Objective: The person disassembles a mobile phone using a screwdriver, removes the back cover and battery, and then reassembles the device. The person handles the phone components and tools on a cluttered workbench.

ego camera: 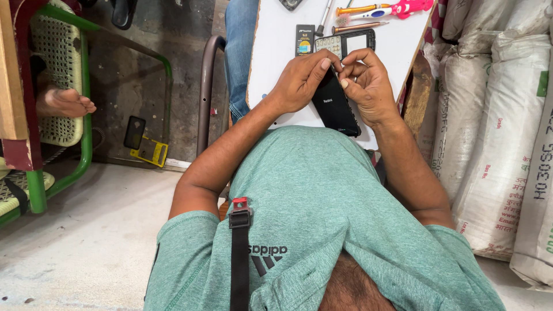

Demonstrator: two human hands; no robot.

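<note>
A black smartphone (336, 107) lies back side up against my belly, over the near edge of a white board (276, 52). My left hand (299, 80) grips its upper left edge, thumb pressing near the top. From the right, my right hand (368, 83) curls over the phone's top edge with its fingertips at the corner. Both hands meet at the phone's upper end, which they partly hide.
On the board lie a keypad phone frame (345, 43), a small black battery (304, 39), screwdrivers (360, 9) and a pink-handled brush (400, 9). White sacks (501, 115) stack at the right. A green chair (57, 86) with someone's bare foot (64, 102) stands left; phone parts (144, 141) lie on the floor.
</note>
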